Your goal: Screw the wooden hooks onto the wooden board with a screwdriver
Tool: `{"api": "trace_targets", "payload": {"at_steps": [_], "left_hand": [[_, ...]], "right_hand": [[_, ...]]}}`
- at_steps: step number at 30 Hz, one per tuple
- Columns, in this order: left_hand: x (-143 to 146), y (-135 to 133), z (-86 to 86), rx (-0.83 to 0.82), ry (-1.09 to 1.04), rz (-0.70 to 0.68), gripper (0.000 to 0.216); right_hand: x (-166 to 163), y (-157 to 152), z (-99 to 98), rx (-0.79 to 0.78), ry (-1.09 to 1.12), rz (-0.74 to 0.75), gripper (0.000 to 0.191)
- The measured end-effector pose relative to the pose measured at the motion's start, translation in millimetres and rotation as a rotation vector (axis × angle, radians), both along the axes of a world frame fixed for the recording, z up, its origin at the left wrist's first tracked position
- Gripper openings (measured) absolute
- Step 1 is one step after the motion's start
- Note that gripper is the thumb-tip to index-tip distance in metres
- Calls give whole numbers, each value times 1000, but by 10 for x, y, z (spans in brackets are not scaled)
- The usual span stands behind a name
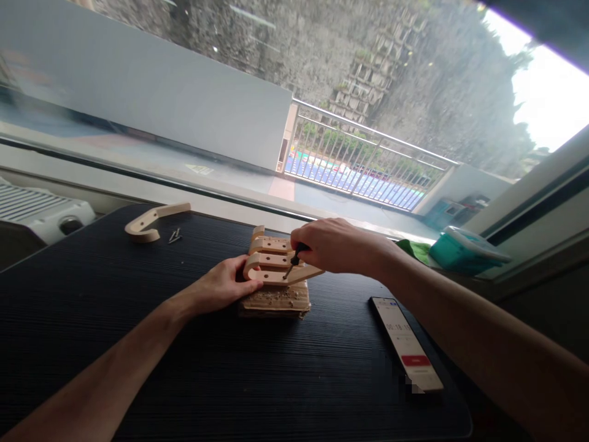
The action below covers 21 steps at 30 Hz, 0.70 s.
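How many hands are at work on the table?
2: the left hand holds the curved end of the nearest hook on the block; the right hand grips a screwdriver over that hook. No others show.

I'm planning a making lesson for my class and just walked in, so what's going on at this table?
A person's right hand holds a screwdriver, its tip at a hole in the nearest wooden hook. The left hand holds that hook's curved end over a cardboard block. Two similar hooks sit just behind. A loose hook and a few screws lie off to the left.
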<state>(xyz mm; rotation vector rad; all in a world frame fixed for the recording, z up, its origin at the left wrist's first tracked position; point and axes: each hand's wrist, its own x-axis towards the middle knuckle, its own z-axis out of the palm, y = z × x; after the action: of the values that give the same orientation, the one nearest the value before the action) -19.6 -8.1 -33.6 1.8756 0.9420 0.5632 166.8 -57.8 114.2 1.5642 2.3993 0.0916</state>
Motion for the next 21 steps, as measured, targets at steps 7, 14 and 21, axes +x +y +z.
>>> {"api": "trace_targets", "payload": {"at_steps": [7,14,21], "left_hand": [[2,0,13,-2,24,7,36],[9,3,5,-9,7,-3,38],[5,13,-34,-1,-18,-13,38]], "right_hand": [[2,26,-66,-17,2,35,23],[45,59,-104,-15,-21,-79,29],[53,21,-74,41,-31,-89,30]]}}
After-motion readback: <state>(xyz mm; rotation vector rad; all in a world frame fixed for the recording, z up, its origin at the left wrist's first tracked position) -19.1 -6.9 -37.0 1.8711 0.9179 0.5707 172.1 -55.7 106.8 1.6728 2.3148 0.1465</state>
